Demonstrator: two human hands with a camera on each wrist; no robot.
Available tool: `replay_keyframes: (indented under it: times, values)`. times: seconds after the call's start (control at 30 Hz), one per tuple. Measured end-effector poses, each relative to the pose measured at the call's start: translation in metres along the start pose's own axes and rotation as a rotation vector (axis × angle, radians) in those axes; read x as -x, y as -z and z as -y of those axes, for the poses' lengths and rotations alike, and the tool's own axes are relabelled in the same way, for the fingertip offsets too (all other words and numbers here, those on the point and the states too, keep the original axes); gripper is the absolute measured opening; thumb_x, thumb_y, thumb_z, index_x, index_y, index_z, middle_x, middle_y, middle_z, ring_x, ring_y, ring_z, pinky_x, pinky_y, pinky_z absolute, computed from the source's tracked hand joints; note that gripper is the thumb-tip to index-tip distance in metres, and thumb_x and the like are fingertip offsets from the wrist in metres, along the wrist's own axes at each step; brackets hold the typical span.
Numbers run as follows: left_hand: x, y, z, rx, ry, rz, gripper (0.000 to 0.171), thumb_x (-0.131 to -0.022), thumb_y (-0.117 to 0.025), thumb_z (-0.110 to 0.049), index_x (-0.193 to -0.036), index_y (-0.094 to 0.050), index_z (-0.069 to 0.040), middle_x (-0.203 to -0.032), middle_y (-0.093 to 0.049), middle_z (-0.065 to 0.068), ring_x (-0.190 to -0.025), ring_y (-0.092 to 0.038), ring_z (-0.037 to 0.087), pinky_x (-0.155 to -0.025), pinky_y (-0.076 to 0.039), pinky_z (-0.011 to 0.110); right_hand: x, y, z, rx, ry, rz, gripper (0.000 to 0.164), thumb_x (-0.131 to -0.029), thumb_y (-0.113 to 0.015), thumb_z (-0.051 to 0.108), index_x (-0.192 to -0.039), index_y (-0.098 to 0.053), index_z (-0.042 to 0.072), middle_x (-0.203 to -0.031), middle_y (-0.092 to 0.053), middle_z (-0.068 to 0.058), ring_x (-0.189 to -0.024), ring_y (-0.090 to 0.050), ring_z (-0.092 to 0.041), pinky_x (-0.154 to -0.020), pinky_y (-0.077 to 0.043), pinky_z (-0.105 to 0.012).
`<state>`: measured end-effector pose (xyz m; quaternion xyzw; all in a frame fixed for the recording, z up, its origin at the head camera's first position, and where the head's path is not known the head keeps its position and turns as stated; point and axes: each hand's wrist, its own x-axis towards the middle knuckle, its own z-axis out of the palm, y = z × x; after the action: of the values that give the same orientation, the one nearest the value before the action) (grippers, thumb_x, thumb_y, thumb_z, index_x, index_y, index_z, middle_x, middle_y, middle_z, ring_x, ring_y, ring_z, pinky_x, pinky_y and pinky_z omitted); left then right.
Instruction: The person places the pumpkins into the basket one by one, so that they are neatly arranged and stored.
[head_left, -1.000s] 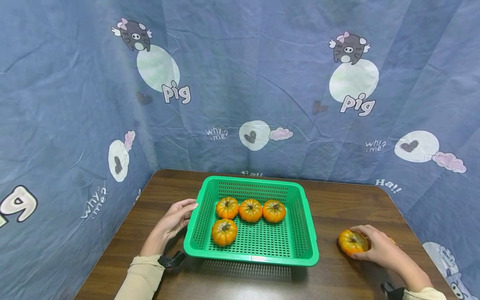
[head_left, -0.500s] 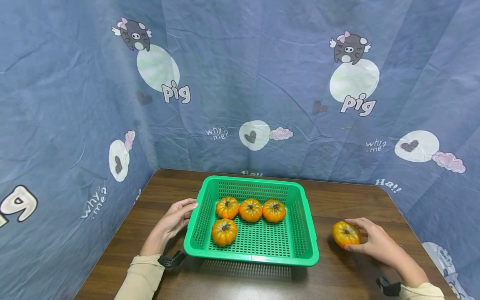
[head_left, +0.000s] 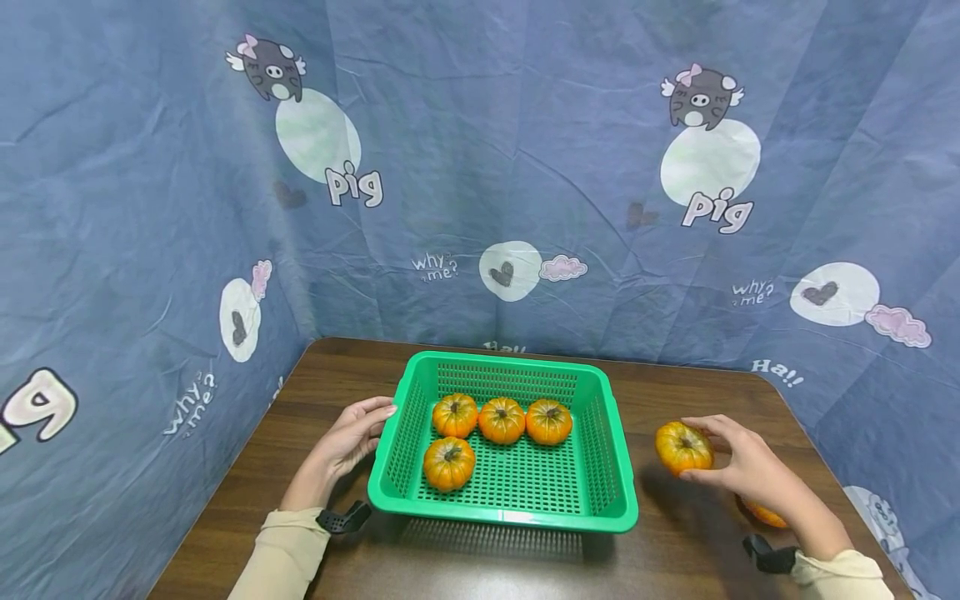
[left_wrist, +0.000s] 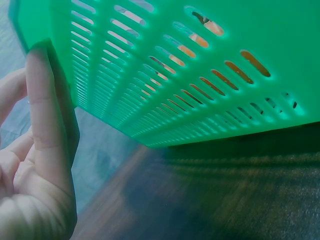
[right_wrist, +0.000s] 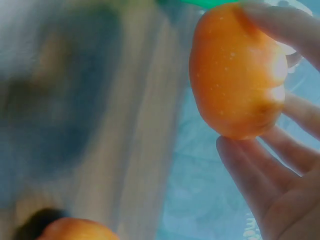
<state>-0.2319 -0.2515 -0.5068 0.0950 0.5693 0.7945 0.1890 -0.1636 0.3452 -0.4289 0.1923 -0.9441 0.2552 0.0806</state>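
A green plastic basket (head_left: 506, 522) with slotted walls stands in the middle of the table, holding a row of three small orange pumpkins (head_left: 502, 421) at the back and another pumpkin (head_left: 448, 464) at front left. My left hand (head_left: 358, 435) grips the basket's left rim; the left wrist view has its thumb (left_wrist: 42, 115) up against the outer wall. To the right of the basket, my right hand (head_left: 738, 454) holds a small pumpkin (head_left: 682, 448) between thumb and fingers, above the table. In the right wrist view the pumpkin's smooth orange side (right_wrist: 237, 75) faces the camera.
Another pumpkin (head_left: 765, 511) lies on the brown wooden table (head_left: 675, 387), partly hidden beneath my right forearm. A blue cloth (head_left: 465, 167) printed with pigs and lettering hangs behind the table and along its sides.
My right hand has lifted its pumpkin from the table and moved left and away from me, uncovering more of the pumpkin under the forearm. The left hand and basket have stayed put.
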Motion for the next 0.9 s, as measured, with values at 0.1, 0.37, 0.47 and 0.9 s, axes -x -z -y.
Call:
replay_keyframes:
  times: [0.1,0.37,0.47,0.9]
  values:
    - [-0.001,0.0,0.0,0.003,0.002,-0.003,0.019,-0.111,-0.048,-0.01,-0.124,-0.061,-0.011,-0.101,-0.077,-0.003,-0.087,-0.076,0.006,-0.071,-0.064,0.019,-0.004,0.006,0.004,0.011,0.014,-0.021,0.071,-0.07,-0.098,0.03,-0.13,-0.067,0.008,-0.121,-0.069,-0.011,-0.105,-0.068,-0.016,-0.083,-0.065,-0.032]
    - [-0.001,0.0,0.001,-0.001,-0.003,-0.004,0.019,-0.111,-0.048,-0.01,-0.124,-0.061,-0.01,-0.102,-0.077,-0.002,-0.087,-0.076,0.007,-0.073,-0.065,0.022,-0.015,0.013,0.015,0.002,0.056,-0.031,0.07,-0.071,-0.097,0.028,-0.131,-0.067,0.009,-0.12,-0.069,-0.008,-0.107,-0.068,-0.015,-0.084,-0.066,-0.036]
    - [0.0,-0.001,0.001,0.0,-0.006,0.001,0.02,-0.111,-0.047,-0.01,-0.124,-0.061,-0.01,-0.102,-0.077,-0.003,-0.088,-0.076,0.007,-0.074,-0.065,0.022,-0.02,0.012,0.02,0.0,0.078,-0.023,0.07,-0.072,-0.097,0.028,-0.132,-0.066,0.01,-0.121,-0.068,-0.007,-0.107,-0.07,-0.025,-0.085,-0.066,-0.034]
    - [-0.001,0.001,0.002,0.006,-0.007,0.003,0.02,-0.111,-0.046,-0.009,-0.121,-0.063,-0.013,-0.1,-0.077,-0.003,-0.087,-0.076,0.006,-0.074,-0.065,0.021,-0.044,0.002,0.047,-0.001,0.171,0.034,0.071,-0.072,-0.097,0.027,-0.133,-0.066,0.01,-0.125,-0.069,-0.005,-0.109,-0.068,-0.019,-0.09,-0.064,-0.042]
